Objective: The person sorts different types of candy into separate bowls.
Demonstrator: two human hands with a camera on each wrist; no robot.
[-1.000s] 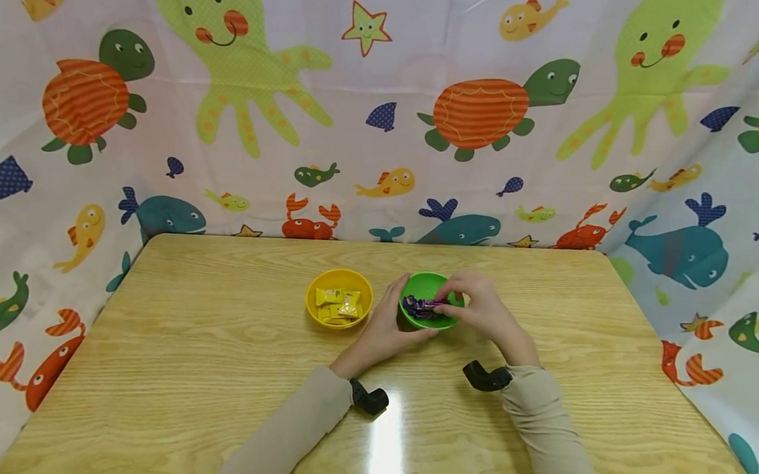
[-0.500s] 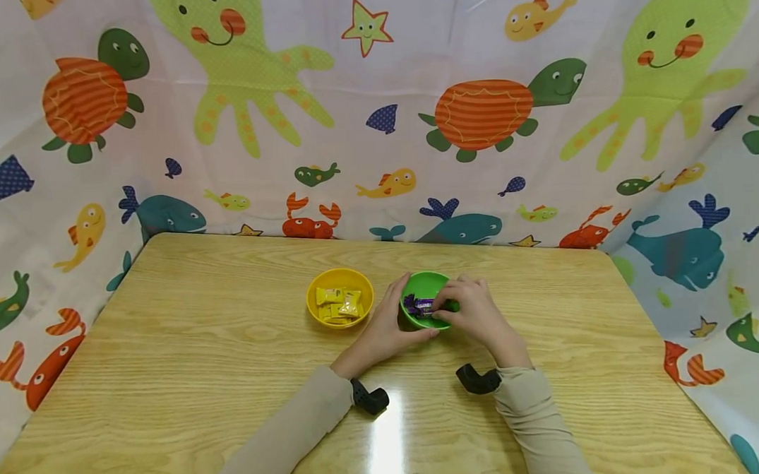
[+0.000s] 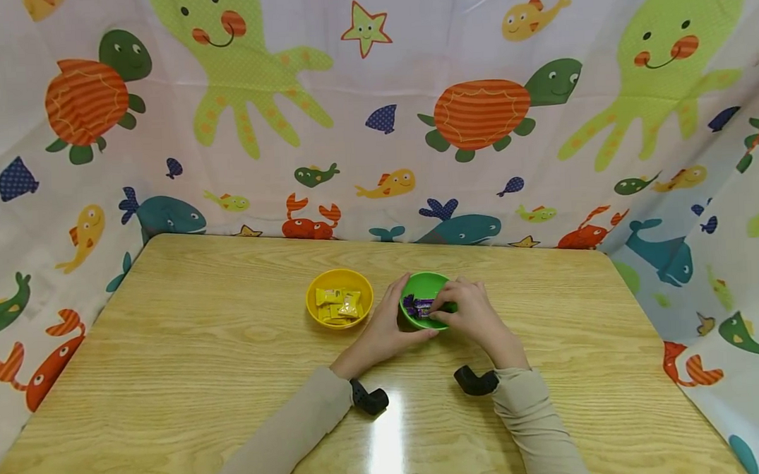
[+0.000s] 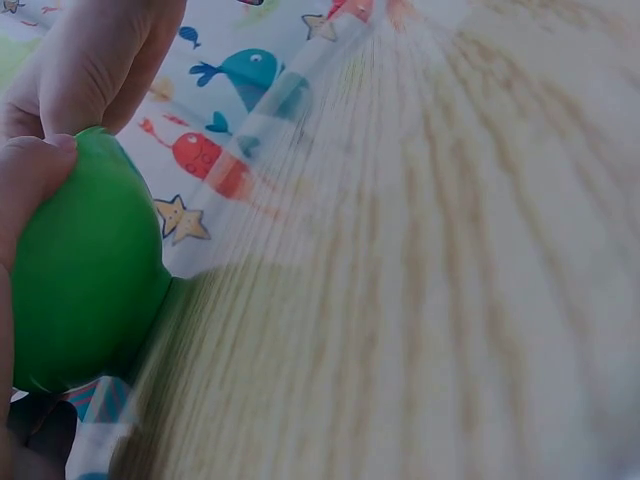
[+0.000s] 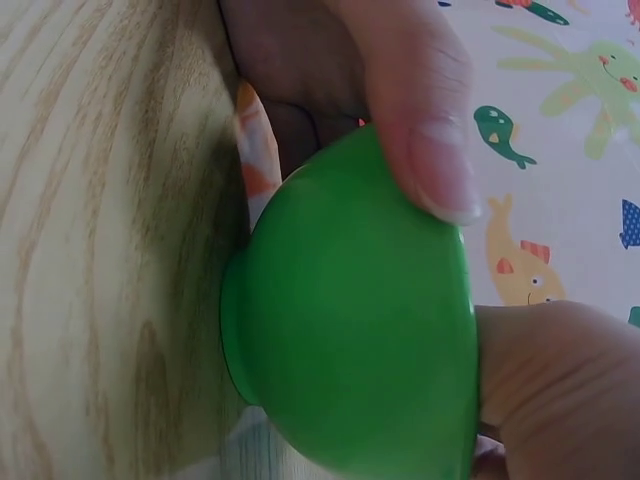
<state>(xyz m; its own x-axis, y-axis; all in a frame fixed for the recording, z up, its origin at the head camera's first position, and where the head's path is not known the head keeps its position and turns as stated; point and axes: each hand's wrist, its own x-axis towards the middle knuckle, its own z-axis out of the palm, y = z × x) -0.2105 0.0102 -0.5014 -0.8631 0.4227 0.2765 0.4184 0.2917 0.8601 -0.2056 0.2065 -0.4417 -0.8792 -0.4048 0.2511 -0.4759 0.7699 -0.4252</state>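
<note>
My left hand (image 3: 383,329) grips the green bowl (image 3: 424,283), its fingers round the far left side and the thumb at the near rim. The left wrist view shows the bowl (image 4: 90,270) standing upright on the table. Inside it lie several candies in purple wrappers (image 3: 423,306). My right hand (image 3: 474,314) reaches over the right rim, thumb and fingertips pinching at a purple candy low in the bowl. In the right wrist view the bowl's wall (image 5: 360,300) hides the right hand's (image 5: 560,375) fingertips.
Left of the green bowl stands a yellow bowl (image 3: 339,274) holding several yellow-wrapped candies (image 3: 349,304). Both are on a wooden table (image 3: 199,330). A curtain with sea animals (image 3: 400,137) hangs behind the far edge and along both sides.
My right hand has moved left and down into the green bowl, bringing its fingertips in among the purple candies. The left hand and both bowls have stayed in place.
</note>
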